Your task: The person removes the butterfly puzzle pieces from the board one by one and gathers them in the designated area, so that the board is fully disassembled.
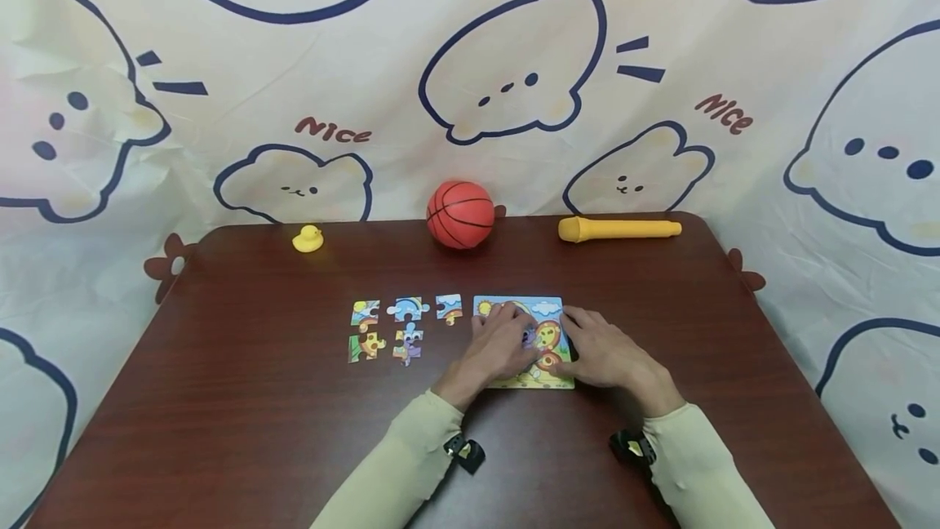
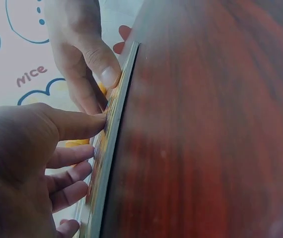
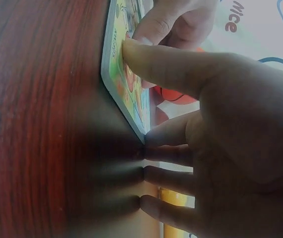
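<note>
A colourful cartoon jigsaw board [image 1: 539, 383] lies flat on the dark wooden table, partly hidden beneath both hands. My left hand [image 1: 499, 345] lies over its left and middle part; in the left wrist view the thumb [image 2: 79, 124] presses on the picture and the fingers reach over the board. At the board's right side rests my right hand [image 1: 613, 356]. Its thumb [image 3: 166, 62] touches the picture, the index fingertip meets the board's corner, and the remaining fingers extend straight onto the table. Left of the board are several loose jigsaw pieces [image 1: 408, 309] in two rows.
Along the table's far edge stand a yellow rubber duck [image 1: 308, 240], a red toy basketball [image 1: 460, 215] and a yellow toy microphone [image 1: 620, 229]. Behind them hangs a pale cloth [image 1: 396, 88] printed with cartoon shapes. Dark wrist devices [image 1: 465, 453] sit at both cuffs.
</note>
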{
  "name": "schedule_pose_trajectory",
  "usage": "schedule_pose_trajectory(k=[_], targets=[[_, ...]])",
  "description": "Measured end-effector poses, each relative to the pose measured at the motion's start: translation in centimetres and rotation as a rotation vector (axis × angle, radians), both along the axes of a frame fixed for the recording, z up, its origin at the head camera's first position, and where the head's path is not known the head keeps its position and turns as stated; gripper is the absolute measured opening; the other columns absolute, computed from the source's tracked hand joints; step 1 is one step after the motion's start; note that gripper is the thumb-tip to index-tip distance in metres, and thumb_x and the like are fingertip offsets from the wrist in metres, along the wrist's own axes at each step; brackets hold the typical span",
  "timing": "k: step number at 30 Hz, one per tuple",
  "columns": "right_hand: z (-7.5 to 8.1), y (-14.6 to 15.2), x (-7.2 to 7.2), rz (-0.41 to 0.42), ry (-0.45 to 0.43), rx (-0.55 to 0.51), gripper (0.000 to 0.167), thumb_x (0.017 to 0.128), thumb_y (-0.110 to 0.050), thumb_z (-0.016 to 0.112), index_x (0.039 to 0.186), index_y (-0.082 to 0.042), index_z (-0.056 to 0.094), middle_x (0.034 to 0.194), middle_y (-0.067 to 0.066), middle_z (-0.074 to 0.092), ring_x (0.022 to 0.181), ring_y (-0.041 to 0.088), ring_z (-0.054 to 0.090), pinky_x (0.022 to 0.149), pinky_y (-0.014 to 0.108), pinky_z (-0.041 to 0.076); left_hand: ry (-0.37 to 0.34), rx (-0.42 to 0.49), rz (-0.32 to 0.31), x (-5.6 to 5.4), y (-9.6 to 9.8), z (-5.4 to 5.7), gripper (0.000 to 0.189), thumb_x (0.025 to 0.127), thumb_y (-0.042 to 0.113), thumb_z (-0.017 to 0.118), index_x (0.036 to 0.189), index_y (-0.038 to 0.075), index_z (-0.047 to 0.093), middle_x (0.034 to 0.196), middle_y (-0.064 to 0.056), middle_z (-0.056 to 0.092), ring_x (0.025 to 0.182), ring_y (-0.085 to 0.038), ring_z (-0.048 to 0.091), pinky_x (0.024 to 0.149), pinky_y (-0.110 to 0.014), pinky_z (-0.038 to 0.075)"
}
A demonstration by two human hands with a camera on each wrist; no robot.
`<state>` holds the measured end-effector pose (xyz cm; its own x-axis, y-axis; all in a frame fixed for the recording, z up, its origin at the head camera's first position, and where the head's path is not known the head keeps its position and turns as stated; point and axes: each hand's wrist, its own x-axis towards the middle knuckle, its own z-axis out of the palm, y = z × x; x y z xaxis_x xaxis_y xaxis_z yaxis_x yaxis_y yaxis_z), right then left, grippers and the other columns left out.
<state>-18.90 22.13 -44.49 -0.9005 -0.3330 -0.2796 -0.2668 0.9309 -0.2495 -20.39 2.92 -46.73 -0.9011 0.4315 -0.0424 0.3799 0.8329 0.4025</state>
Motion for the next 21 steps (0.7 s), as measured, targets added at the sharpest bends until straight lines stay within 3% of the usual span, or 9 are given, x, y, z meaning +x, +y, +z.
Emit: schedule_pose_trajectory(k=[10,17,21], targets=[[-0.13,-0.10,-0.05,0.002,0.006,-0.004,0.084,0.084,-0.051,0.068,0.148,-0.005,0.038,0.154,0.016,0.033,0.140,0.037,0.032,0.110,0.056,0.032,-0.035,0.040,0.027,-0.18,0.20,0.09,0.038,0.085,0.038,0.070,0.118,0.022,0.061,0.119,0.002,0.055,0.115,-0.019,0.045,0.087,-0.045,0.031],[-0.20,-0.15,-0.14,0.010,0.011,0.002,0.083,0.084,-0.049,0.069,0.147,-0.004,0.039,0.154,0.017,0.034,0.139,0.037,0.033,0.110,0.055,0.032,-0.027,0.103,0.042,-0.28,0.30,0.02,0.031,0.083,0.033,0.073,0.107,0.024,0.056,0.090,0.009,0.054,0.095,-0.014,0.046,0.079,-0.041,0.027],[-0.26,-0.08,-0.15,0.014,0.017,0.002,0.082,0.084,-0.049,0.069,0.146,-0.004,0.040,0.153,0.017,0.034,0.139,0.037,0.034,0.110,0.055,0.033,-0.006,0.157,0.039,-0.37,0.35,-0.05,0.017,0.088,0.027,0.066,0.100,0.027,0.054,0.080,0.014,0.053,0.085,-0.009,0.049,0.076,-0.038,0.026]])
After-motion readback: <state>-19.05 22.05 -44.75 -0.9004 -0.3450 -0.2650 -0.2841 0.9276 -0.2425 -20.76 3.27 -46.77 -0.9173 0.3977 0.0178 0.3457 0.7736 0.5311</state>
